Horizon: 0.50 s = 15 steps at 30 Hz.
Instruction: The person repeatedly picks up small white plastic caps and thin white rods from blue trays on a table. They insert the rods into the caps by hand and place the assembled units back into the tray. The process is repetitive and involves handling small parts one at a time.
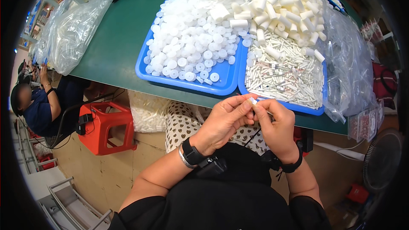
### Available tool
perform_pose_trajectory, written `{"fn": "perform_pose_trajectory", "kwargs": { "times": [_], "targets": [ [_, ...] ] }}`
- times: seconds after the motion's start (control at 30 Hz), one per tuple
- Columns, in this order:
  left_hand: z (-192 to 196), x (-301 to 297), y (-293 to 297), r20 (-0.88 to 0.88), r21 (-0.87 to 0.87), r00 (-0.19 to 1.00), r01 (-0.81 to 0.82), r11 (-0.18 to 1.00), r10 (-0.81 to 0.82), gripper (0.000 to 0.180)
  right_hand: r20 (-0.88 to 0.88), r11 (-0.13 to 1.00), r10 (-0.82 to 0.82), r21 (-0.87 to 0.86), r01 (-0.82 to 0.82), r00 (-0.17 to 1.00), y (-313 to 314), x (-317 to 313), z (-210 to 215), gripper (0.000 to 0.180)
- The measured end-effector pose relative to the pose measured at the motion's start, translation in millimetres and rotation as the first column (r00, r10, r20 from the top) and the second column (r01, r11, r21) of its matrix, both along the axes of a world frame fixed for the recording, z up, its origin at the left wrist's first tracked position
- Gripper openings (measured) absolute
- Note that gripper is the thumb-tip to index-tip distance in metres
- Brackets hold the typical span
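Both hands meet just below the table (119,38) edge. The left hand (223,121) and right hand (277,127) pinch one small white tube (253,101) between their fingertips. Two blue trays, one of white caps (191,42) and one of thin tubes (285,76), are piled full, so lots is left.

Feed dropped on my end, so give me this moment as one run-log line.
left hand: pinching small white piece | right hand: fingers on same piece | location: in front of green table edge | nearby: blue trays of white parts
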<state>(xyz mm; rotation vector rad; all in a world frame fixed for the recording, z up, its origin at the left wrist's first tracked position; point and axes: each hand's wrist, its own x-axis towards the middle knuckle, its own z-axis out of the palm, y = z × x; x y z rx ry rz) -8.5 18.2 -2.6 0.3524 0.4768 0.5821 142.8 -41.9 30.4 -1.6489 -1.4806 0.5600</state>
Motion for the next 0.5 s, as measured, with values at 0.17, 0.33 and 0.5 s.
{"fn": "perform_pose_trajectory", "kwargs": {
  "times": [0.17, 0.33, 0.5],
  "targets": [
    [8.6, -5.9, 4.1, -0.111, 0.13, 0.99, -0.073, 0.989, 0.088, 0.035, -0.008, 0.999, 0.05, 0.002, -0.05, 0.999, 24.1, 17.2, 11.3, 0.015],
    [9.2, -7.1, 3.8, -0.094, 0.145, 0.989, -0.097, 0.985, 0.111, 0.038, 0.618, 0.984, -0.008, 0.145, -0.104, 0.786, 60.9, 30.6, -3.6, 0.005],
    [10.7, -9.8, 4.4, -0.133, 0.168, 0.983, -0.102, 0.981, 0.125, 0.04, 0.687, 0.987, -0.007, 0.124, -0.107, 0.727, 64.7, 30.7, -7.7, 0.009]
  ]
}}
